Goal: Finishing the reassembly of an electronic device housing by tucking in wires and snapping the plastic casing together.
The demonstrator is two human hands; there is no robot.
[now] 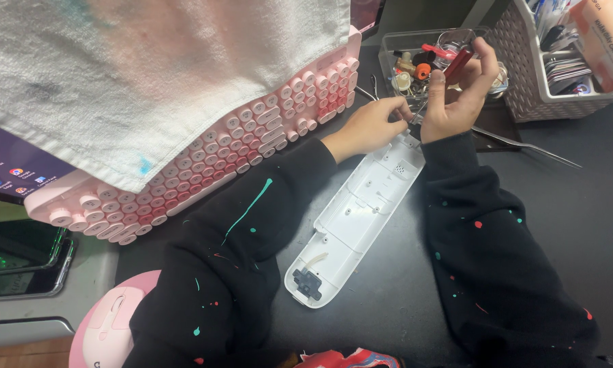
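A long white plastic casing lies open, inside up, on the dark desk between my arms. My left hand pinches at the casing's far end, fingertips closed on something too small to make out. My right hand grips a red-handled screwdriver upright, its tip pointing down at that same far end of the casing. Both sleeves are black with paint specks.
A pink keyboard with round keys stands tilted at left, partly under a white towel. A clear box of small parts and a pink basket stand behind. Metal tweezers, a pink mouse, phones lie around.
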